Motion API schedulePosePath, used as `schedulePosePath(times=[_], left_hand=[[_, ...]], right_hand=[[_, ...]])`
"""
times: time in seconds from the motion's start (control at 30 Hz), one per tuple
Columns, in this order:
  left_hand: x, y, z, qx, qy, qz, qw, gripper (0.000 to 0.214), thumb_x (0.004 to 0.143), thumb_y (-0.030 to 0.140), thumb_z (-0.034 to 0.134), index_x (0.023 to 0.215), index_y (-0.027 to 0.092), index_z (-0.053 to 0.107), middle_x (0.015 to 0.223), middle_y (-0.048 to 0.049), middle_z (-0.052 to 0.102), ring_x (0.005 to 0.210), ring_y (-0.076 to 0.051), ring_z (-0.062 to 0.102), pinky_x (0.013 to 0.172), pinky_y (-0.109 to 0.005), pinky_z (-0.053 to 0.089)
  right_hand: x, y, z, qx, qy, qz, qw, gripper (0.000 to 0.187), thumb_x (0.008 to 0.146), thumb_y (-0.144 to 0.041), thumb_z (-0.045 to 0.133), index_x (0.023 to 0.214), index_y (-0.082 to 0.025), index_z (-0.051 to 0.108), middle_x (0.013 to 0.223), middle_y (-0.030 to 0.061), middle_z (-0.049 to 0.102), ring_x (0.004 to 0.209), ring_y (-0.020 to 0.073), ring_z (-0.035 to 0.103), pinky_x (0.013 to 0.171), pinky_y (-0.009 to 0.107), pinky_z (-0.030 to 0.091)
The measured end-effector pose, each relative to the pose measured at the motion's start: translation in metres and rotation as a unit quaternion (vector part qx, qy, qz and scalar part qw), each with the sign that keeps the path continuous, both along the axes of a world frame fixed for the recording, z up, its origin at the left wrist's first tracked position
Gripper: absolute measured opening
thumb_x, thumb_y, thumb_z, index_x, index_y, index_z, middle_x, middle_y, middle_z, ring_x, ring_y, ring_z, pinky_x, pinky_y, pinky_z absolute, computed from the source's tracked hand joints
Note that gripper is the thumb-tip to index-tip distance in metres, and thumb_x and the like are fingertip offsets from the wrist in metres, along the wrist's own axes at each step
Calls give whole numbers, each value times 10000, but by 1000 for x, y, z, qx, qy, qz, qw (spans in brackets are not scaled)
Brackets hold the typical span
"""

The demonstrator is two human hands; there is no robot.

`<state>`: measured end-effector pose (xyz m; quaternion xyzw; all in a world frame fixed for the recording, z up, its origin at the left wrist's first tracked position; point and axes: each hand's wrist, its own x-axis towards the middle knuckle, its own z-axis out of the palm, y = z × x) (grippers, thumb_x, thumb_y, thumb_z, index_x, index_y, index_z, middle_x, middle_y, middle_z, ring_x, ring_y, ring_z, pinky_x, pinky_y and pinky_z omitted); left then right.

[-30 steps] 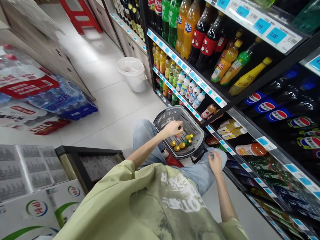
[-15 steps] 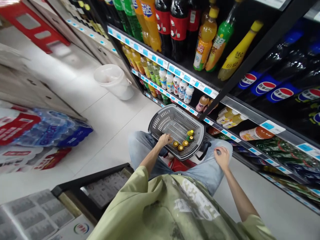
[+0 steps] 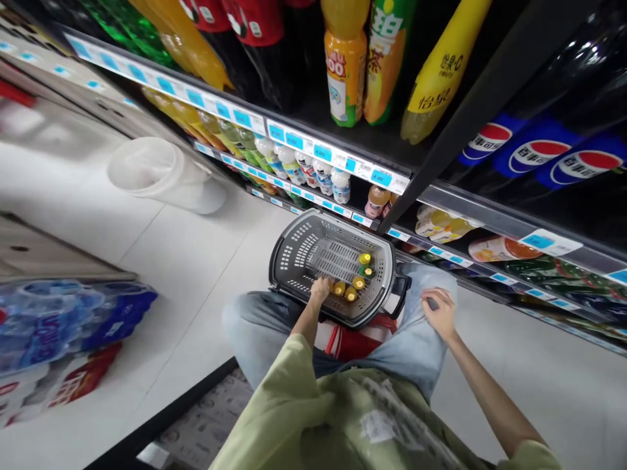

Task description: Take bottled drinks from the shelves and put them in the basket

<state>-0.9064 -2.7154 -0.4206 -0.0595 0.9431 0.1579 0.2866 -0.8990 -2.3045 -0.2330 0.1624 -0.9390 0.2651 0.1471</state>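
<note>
A grey plastic shopping basket [image 3: 289,238] with slotted walls stands between my knees, close to the shelf. Several small bottles with yellow caps [image 3: 351,294] stand upright in its right part; one has green below its cap [image 3: 368,271]. My left hand [image 3: 321,290] reaches into the near side of the basket with its fingers closed, beside these bottles. Whatever is between the fingers is hidden. On my right knee rests my right hand [image 3: 439,312], fingers loosely bent, thumb apart from them. A dark patch shows in that gap, and I see no object held.
Drink shelves rise ahead, with a yellow bottle [image 3: 435,78] and blue-labelled cola bottles [image 3: 541,153]. A white bucket [image 3: 189,179] stands on the floor at left. Shrink-wrapped water packs [image 3: 63,320] are stacked farther left. A dark-framed rack [image 3: 196,408] is at lower left.
The view has shifted closer to the shelves and the basket appears slightly further left. My left hand has moved lower, toward the basket's near rim. My right hand stays on the knee.
</note>
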Motion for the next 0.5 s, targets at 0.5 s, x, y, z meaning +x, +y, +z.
schedulePosePath(times=[0.5], left_hand=[[-2,12,-43,0,-50,-1,999,330,1008,237,572,1271,65,672,1444,-322,621,1226,-371,673,1039,-446,552]], right_hand=[[1,-9,13,14,-8,4,1000,135,934,-149,659,850,-238,716,898,6,806,854,203,765,947,414,540]])
